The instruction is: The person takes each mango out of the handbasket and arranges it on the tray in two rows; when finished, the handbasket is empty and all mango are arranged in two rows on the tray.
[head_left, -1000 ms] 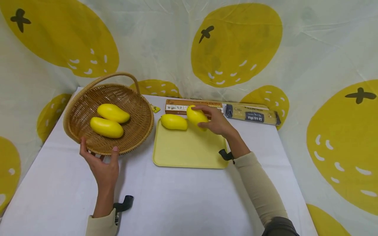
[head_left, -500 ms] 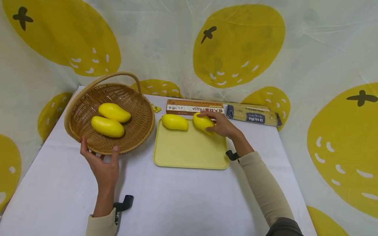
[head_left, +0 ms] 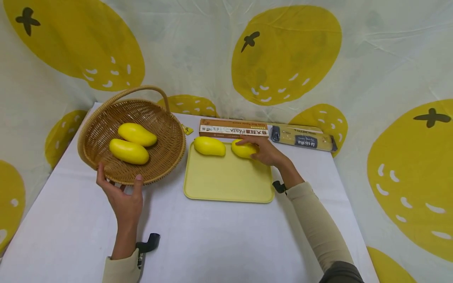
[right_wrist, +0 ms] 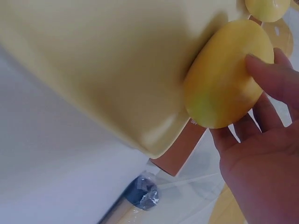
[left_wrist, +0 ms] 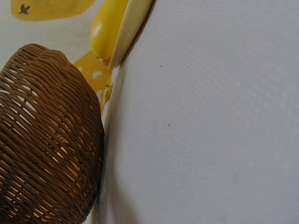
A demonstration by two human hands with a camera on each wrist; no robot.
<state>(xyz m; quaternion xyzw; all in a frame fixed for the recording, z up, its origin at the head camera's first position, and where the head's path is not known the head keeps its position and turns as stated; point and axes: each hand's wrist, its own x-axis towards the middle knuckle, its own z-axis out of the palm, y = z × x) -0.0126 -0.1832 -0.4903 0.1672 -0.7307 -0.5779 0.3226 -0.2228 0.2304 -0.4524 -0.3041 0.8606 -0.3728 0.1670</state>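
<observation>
A wicker basket [head_left: 164, 151] with an arched handle leans at the left of the head view, two yellow mangoes [head_left: 129, 151] inside. My left hand [head_left: 124, 202] holds its near rim, thumb at the edge and other fingers partly hidden underneath. On the far right part of the pale yellow tray [head_left: 228, 179] lies a mango [head_left: 243, 149], gripped by my right hand [head_left: 267, 152]. The right wrist view shows thumb and fingers on opposite sides of that mango [right_wrist: 226, 77]. Another mango [head_left: 209, 146] lies beside it, at the tray's far left corner.
Behind the tray lies a brown and white pasta box [head_left: 233, 129]. To its right is a clear pack of spaghetti [head_left: 304, 137]. A yellow tag [head_left: 187, 129] sits by the basket. Fruit-printed cloth [head_left: 198, 59] hangs behind the white-covered table [head_left: 212, 239].
My right hand has lowered its mango from above the tray's far edge onto the tray, shifting slightly right. The left hand and basket have stayed nearly still.
</observation>
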